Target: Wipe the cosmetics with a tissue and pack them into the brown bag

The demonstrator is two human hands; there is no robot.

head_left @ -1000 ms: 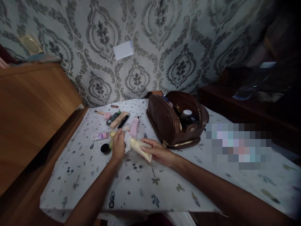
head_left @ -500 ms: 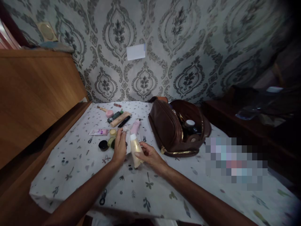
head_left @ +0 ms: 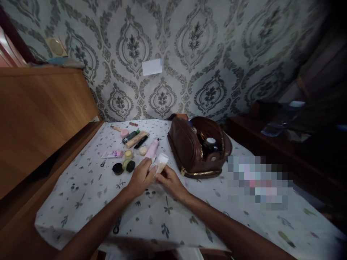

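Observation:
Both of my hands meet over the patterned tablecloth [head_left: 151,216]. My right hand [head_left: 170,181] grips a cream cosmetic tube [head_left: 162,160], which stands upright with its flat crimped end up. My left hand [head_left: 141,176] is closed on a white cloth or tissue [head_left: 153,169] pressed against the lower part of the tube. Just beyond my fingers lie a pink tube [head_left: 152,148], small round jars [head_left: 128,165] and a black compact [head_left: 117,168]. An open brown cosmetic bag [head_left: 189,151] with bottles inside stands to the right of the hands.
More makeup lies at the back left: a brush [head_left: 120,130], a green tube [head_left: 130,136], a beige tube [head_left: 137,139], a black pencil [head_left: 141,141], a flat pink sachet [head_left: 112,154]. A wooden cabinet [head_left: 40,115] borders the left side. Dark furniture [head_left: 271,133] stands at the right.
The cream tube has turned from lying slanted in my right hand to standing upright with its crimped end up. My left hand with the white cloth has slid down to the tube's lower part.

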